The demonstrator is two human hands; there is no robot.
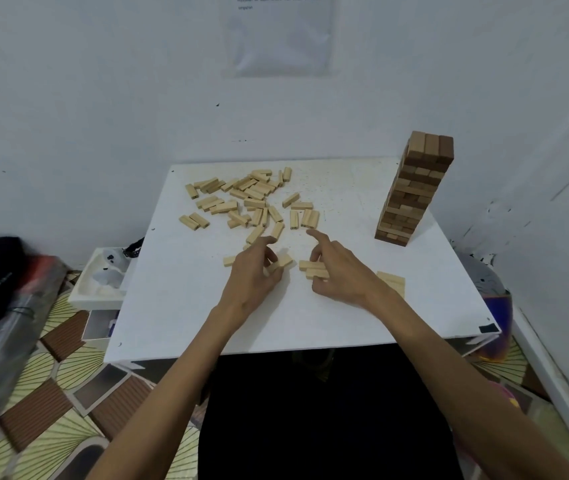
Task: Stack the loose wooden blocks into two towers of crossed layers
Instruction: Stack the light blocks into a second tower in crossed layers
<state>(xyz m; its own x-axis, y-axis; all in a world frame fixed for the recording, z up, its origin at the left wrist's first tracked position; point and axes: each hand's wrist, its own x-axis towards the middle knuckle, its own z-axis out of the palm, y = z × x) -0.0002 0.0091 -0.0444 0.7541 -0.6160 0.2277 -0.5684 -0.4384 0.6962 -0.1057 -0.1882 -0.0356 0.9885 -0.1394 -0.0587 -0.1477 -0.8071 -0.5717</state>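
Observation:
A tall tower of darker wooden blocks [414,192] in crossed layers stands at the far right of the white table [206,313]. Several pale loose blocks [248,199] lie scattered over the far middle. My left hand [255,271] curls its fingers round a pale block [283,262] near the table's centre. My right hand [338,268] holds two pale blocks [312,268] side by side, its index finger pointing away. Behind my right wrist lies a low flat layer of pale blocks [392,280]. One single block [229,260] lies left of my left hand.
A white tray [99,285] with small items sits left of the table on the patterned floor. A black bag and a plastic-wrapped thing [2,306] are at the far left. Walls close in behind and on the right.

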